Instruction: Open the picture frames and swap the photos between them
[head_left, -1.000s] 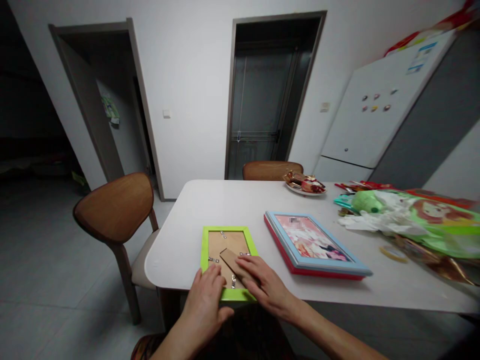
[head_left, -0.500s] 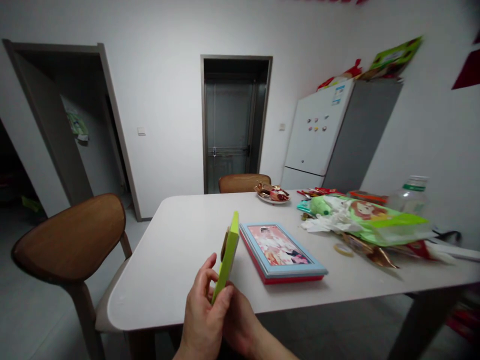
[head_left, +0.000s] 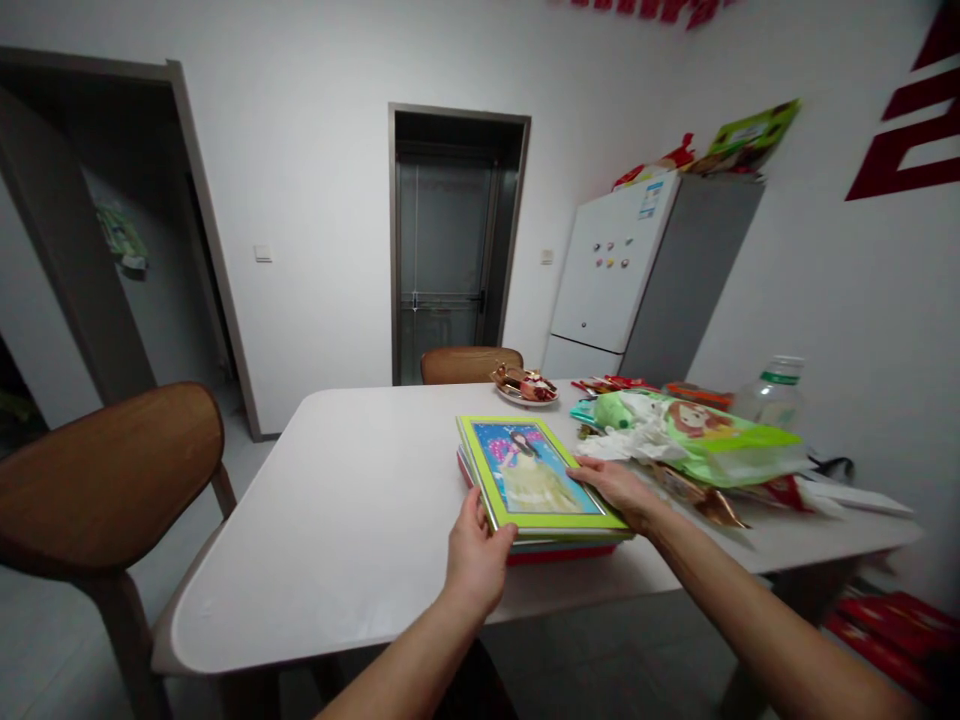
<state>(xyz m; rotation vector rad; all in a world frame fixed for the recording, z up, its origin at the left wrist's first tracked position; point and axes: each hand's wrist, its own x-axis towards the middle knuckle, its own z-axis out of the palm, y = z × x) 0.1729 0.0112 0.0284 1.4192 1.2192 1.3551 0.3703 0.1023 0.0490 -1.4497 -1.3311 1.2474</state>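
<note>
A green-bordered picture book (head_left: 536,480) showing a figure in a yellow dress lies on top of a stack on the white table. Beneath it, edges of a light blue and a red book (head_left: 562,553) stick out at the front. My left hand (head_left: 478,550) grips the green book's near left corner, thumb on the cover and fingers at its side. Over the right part of the cover, my right hand (head_left: 616,490) rests with fingers reaching onto the picture, its fingers apart.
A plate of snacks (head_left: 529,388) stands at the table's (head_left: 322,500) far edge. Green bags (head_left: 720,440), white tissue, wrappers and a clear jar (head_left: 776,395) cover the right side. Wooden chairs stand left (head_left: 112,480) and behind (head_left: 471,364). A fridge (head_left: 607,270) is farther back.
The green book has gone from upright between both hands to flat on the stack, covering the light blue book. My hands have moved apart, and the view has shifted slightly.
</note>
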